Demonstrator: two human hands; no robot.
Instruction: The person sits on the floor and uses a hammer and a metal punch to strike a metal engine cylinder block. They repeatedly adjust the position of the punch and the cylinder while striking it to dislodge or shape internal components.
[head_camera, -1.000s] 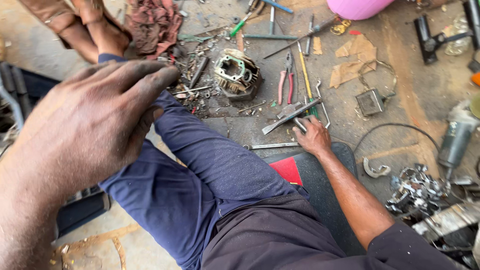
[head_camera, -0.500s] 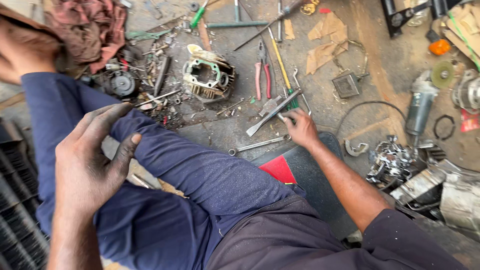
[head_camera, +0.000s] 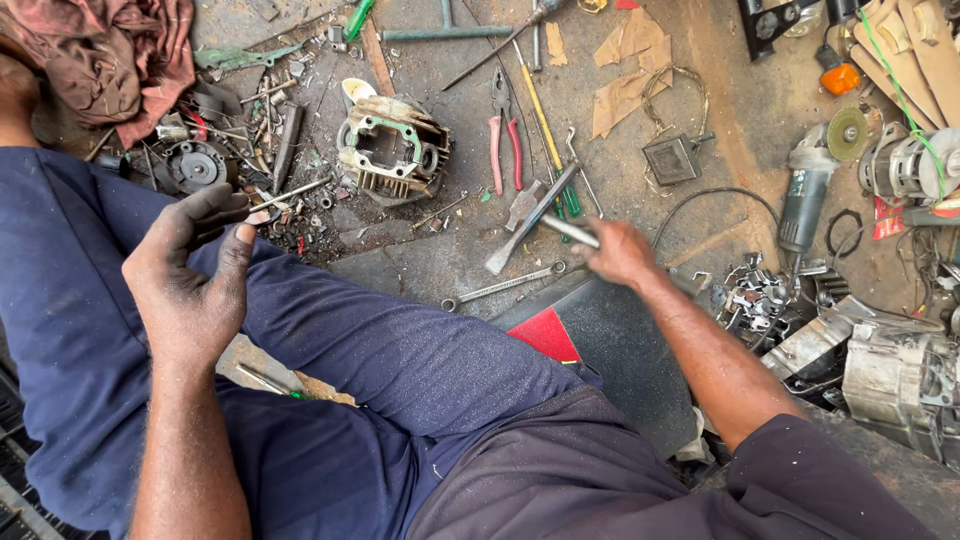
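My right hand (head_camera: 620, 252) is closed on the handle of a metal hammer (head_camera: 545, 222) and holds it a little above the oily floor, its head towards the left. My left hand (head_camera: 192, 280) hovers empty over my left thigh in dark blue trousers, fingers loosely curled and apart. A finned engine cylinder (head_camera: 392, 150) sits on the floor ahead, between the hands. Red-handled pliers (head_camera: 506, 140) and a yellow-handled screwdriver (head_camera: 540, 115) lie just beyond the hammer. A spanner (head_camera: 505, 287) lies on the floor below it.
An angle grinder (head_camera: 812, 190) with its cable lies at the right beside engine parts (head_camera: 900, 375) and metal scraps. A red rag (head_camera: 110, 50) and small parts clutter the upper left. A black and red mat (head_camera: 590, 335) lies under my right arm.
My right hand has closed on the hammer and lifted it off the floor. My left hand has drawn back from the camera and dropped towards my thigh.
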